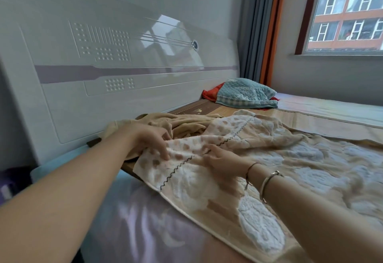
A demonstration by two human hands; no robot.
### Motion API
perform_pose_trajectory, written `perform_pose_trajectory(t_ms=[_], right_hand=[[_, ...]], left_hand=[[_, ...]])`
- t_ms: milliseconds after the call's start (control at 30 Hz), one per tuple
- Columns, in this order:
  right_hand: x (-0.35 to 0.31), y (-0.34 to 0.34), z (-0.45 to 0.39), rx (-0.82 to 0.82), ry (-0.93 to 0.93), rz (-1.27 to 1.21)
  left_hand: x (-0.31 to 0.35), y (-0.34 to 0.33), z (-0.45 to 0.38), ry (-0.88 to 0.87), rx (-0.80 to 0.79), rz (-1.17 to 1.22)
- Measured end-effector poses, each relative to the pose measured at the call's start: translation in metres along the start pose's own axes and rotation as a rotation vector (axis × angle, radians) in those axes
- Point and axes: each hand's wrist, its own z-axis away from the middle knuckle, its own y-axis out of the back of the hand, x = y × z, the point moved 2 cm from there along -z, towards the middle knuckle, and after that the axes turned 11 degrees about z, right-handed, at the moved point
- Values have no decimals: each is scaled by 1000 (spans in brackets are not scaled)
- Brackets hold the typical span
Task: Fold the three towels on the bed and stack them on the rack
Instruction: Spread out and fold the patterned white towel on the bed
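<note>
A large beige towel with white embossed patches (290, 165) lies spread over the bed, its near end crumpled by the headboard. My left hand (152, 140) pinches the spotted end band of this towel near its corner. My right hand (222, 159) grips the same band a little to the right, fingers curled into the cloth along the black zigzag stitching. A plain tan towel (186, 124) lies bunched behind the patterned one, against the headboard. No rack is in view.
A glossy white headboard (124, 71) runs along the left. A blue quilted pillow (244, 93) on red cloth sits at the bed's far end. Lilac sheet (145, 221) covers the near mattress. A window (348, 13) and curtains (263, 26) fill the right wall.
</note>
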Motion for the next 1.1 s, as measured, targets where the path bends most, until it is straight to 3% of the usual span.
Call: perform_pose_trajectory(t_ms=[133, 233, 333, 533, 667, 900, 1100], right_hand=[[3, -19, 6, -27, 40, 309], [11, -18, 19, -52, 23, 300], [30, -1, 49, -21, 3, 278], [97, 40, 142, 62, -117, 280], [158, 79, 250, 132, -231, 231], [306, 148, 495, 310, -609, 180], [405, 166, 641, 386, -872, 142]], left_hand=[[-32, -10, -11, 98, 430, -259], [-41, -33, -12, 110, 570, -319], [-18, -57, -4, -31, 619, -269], [86, -156, 38, -262, 409, -293], [166, -242, 71, -425, 243, -276], [330, -406, 130, -696, -10, -175], [448, -548, 177, -885, -141, -184]])
